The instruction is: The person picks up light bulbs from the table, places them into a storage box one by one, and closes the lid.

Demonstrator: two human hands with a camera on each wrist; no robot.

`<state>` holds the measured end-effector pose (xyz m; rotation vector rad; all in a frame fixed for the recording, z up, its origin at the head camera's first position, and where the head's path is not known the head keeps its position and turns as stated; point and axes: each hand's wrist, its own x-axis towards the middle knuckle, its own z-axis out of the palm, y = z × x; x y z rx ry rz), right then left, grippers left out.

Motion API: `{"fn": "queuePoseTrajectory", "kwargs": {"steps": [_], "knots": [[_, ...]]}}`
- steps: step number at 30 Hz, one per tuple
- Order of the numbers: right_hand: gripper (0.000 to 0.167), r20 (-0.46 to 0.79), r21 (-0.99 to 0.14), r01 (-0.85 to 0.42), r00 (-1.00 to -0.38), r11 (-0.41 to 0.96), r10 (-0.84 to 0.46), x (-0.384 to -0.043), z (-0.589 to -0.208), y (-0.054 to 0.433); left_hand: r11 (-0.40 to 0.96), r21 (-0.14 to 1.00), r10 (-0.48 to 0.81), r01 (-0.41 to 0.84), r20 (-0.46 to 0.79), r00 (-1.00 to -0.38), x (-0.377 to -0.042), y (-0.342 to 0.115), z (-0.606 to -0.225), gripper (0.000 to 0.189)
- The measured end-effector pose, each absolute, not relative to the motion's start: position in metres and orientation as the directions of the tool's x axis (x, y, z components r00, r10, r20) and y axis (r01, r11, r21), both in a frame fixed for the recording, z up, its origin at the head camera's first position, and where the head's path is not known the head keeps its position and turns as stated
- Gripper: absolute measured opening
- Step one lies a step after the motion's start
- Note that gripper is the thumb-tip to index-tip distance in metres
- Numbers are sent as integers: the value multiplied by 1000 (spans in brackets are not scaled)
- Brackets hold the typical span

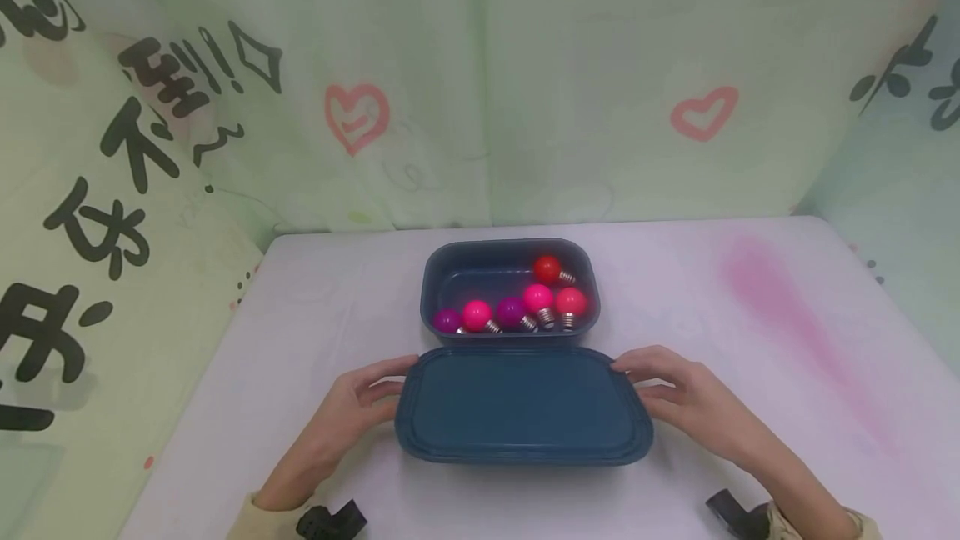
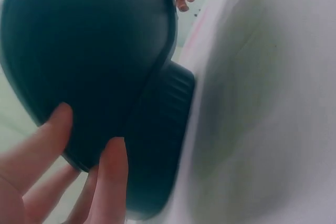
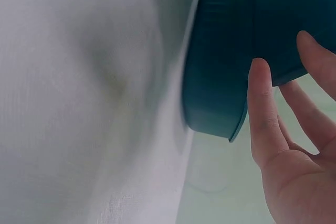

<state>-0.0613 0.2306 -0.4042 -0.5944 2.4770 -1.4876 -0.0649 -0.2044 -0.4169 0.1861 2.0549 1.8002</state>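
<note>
Both hands hold a dark blue lid (image 1: pixel 523 407) by its two short ends, raised above the table on the near side of an open box. My left hand (image 1: pixel 351 407) grips the left end; in the left wrist view its fingertips (image 2: pixel 113 156) lie against the lid's underside and edge. At the opposite end, my right hand (image 1: pixel 686 394) pinches the rim between thumb and fingers. The matching blue box (image 1: pixel 431 282) stands just beyond the lid, whose far edge overlaps the box's near rim in the head view. Inside lie several round bulbs with silver screw bases, including a red bulb (image 1: pixel 547 268) and a purple bulb (image 1: pixel 512 312).
A white cloth covers the table (image 1: pixel 337 290), with a pink stain (image 1: pixel 780 298) on the right side. Pale green curtains (image 1: pixel 540 165) with hearts and dark lettering hang behind and at both sides. Black wrist cameras (image 1: pixel 333 521) sit at the sleeves.
</note>
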Motion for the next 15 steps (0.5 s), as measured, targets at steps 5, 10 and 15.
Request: {"fn": "queuePoseTrajectory", "kwargs": {"steps": [5,10,15], "knots": [[36,31,-859,-232,-914,457,-405,-62,-402,230,181,971,317,-155,-207,-926,-65,-203,-416,55],[36,93,-838,-290,-911,463,-401,-61,-402,230,241,960,254,-144,-205,-945,-64,-199,-414,52],[36,147,-817,-338,-906,468,-397,-61,-402,230,244,959,211,-146,-199,-957,-62,-197,-412,47]]}}
